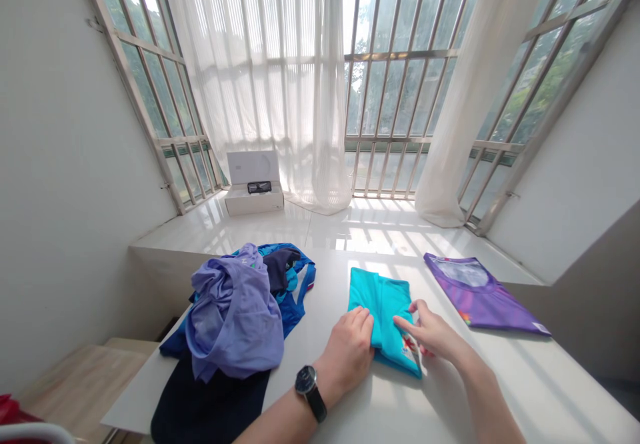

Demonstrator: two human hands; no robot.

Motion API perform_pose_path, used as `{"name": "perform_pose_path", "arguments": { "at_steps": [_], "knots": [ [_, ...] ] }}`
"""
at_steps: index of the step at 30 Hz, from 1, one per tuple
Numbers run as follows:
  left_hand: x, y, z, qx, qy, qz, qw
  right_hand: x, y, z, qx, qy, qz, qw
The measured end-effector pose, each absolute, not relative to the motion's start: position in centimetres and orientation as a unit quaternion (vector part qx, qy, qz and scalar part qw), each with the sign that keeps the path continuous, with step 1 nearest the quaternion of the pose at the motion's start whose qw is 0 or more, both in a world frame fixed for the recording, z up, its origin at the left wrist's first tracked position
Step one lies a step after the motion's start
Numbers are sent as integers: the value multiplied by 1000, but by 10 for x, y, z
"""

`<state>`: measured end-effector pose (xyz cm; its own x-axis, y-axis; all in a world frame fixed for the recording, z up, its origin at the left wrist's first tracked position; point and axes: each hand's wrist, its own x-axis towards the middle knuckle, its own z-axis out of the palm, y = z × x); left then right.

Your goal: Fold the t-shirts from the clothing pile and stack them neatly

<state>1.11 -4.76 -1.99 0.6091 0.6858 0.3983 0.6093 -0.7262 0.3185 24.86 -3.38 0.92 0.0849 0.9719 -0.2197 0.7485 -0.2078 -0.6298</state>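
Observation:
A folded teal shirt [385, 304] lies on the white table in front of me, a small red-and-white print showing near its lower right corner. My left hand [353, 337], below a black wristwatch [310, 391], has its fingers curled over the shirt's left edge. At the opposite edge, my right hand [433, 331] grips the fabric, one finger stretched over the top and the others partly hidden beneath the side. To the right rests a flat, folded purple shirt [487, 297], its round neckline facing the window.
On the left, a crumpled lavender garment [235, 317] tops a pile with blue clothing [295, 314] and a black cloth [210, 404]. An open white box [255, 201] holding dark glasses [259, 187] stands on the window ledge [320, 227]. White curtains [265, 84] hang before barred windows.

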Motion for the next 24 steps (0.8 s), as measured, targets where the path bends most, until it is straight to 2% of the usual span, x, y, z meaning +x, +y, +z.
{"name": "perform_pose_path", "arguments": {
  "at_steps": [3,9,17,24],
  "knots": [
    [11,-47,-23,889,374,255,66,246,-40,20,-705,-568,399,143],
    [10,-45,-28,905,351,239,5,246,-41,21,-682,-586,423,116],
    [9,-42,-30,909,342,240,5,254,-33,1,-670,-576,447,139],
    [8,-43,-29,914,327,238,17,251,-39,12,-650,-569,477,165]
  ]
}}
